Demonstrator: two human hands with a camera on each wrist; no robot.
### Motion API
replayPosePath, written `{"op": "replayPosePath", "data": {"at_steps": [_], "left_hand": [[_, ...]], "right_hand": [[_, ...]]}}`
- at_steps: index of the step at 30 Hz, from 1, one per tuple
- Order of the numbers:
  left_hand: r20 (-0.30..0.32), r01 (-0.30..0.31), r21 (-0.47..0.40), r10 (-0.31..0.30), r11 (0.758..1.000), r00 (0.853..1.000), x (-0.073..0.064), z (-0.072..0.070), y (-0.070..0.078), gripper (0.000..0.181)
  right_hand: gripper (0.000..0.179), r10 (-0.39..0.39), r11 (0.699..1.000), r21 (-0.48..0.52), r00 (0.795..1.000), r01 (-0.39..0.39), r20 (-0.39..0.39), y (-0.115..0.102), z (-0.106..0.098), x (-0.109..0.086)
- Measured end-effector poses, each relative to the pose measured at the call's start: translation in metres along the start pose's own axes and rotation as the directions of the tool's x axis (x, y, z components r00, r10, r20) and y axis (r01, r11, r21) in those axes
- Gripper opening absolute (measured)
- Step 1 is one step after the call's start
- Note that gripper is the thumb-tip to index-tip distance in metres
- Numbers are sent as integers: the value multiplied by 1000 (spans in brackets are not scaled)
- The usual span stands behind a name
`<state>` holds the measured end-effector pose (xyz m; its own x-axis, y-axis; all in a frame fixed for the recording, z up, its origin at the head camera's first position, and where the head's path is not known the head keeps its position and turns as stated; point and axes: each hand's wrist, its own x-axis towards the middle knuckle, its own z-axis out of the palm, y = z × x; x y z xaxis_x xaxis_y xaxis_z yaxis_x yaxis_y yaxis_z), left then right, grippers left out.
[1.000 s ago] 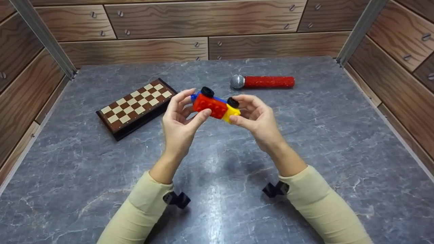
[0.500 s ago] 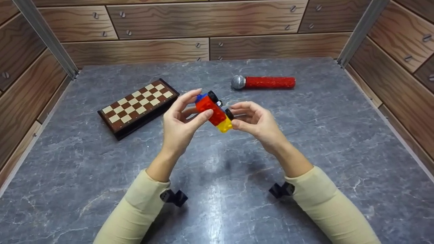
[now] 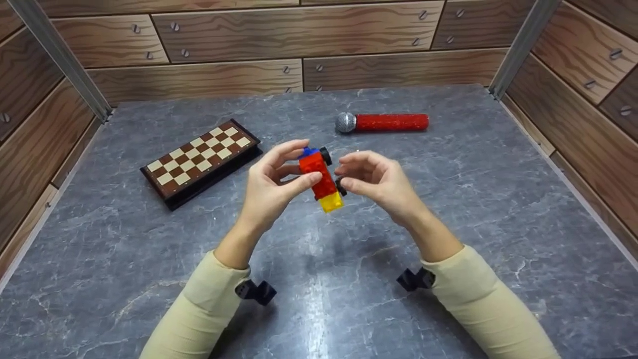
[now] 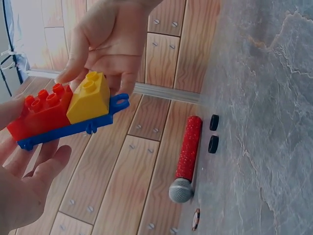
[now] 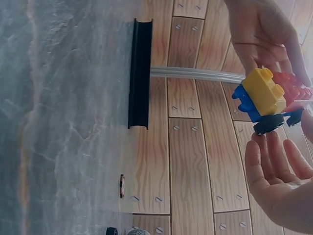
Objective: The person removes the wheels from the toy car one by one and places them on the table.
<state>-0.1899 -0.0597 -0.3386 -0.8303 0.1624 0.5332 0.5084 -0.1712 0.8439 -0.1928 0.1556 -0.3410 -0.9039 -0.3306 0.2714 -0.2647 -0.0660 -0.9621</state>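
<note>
In the head view, my left hand point(image 3: 271, 182) holds a toy brick car point(image 3: 319, 174) between thumb and fingers, above the table. The car has a red brick point(image 4: 46, 110), a yellow sloped brick point(image 4: 90, 98) and a blue base point(image 4: 68, 132) with a hook. Black wheels point(image 5: 269, 124) sit on its side toward my right hand; the opposite side shows bare axle stubs. My right hand point(image 3: 381, 182) has loosely bent fingers, its thumb and fingertips right at the wheel beside the yellow end. Two loose black wheels point(image 4: 213, 122) lie on the table in the left wrist view.
A folded chessboard case point(image 3: 199, 162) lies at the left. A red microphone point(image 3: 389, 122) with a silver head lies toward the back. A small round brown-edged piece point(image 4: 195, 220) is on the grey marbled table point(image 3: 149, 299). Wood-patterned walls point(image 3: 224, 37) enclose the sides and back.
The car has turned, its yellow end swinging down toward me. My right thumb has come off the yellow brick and is now beside the wheel; my left hand keeps its hold.
</note>
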Motion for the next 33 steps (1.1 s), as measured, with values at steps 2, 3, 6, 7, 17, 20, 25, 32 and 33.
{"op": "replayPosePath", "data": {"at_steps": [2,3,6,7,17,20,25,32,33], "left_hand": [[-3,-6,1,6,1000,1000,1,0,0,47],[-5,-11,0,11,1000,1000,1,0,0,47],[-19,-33,-1,33,999,999,3,1,-1,46],[-24,-41,-3,41,999,999,3,2,-2,46],[-111,-64,-37,60,997,992,3,6,-6,39],[-117,-50,-45,45,998,992,1,7,-8,38],[-107,-7,-69,-1,998,994,-2,6,-11,37],[-50,22,-99,-27,995,998,-2,4,-13,39],[-40,24,-97,-28,995,999,-2,3,-13,39]], "right_hand": [[38,3,1000,-15,1000,-3,27,2,2,0],[40,3,1000,-17,999,-3,40,3,2,0],[43,8,999,-32,997,-6,74,6,5,0],[43,10,999,-42,997,-7,81,7,6,0],[40,34,994,-110,996,-24,89,11,14,1],[39,36,993,-112,996,-27,85,11,15,0],[37,46,994,-99,996,-39,74,13,15,-1],[34,55,992,-122,995,-45,82,17,14,-2],[34,54,991,-125,995,-43,89,18,14,-2]]}}
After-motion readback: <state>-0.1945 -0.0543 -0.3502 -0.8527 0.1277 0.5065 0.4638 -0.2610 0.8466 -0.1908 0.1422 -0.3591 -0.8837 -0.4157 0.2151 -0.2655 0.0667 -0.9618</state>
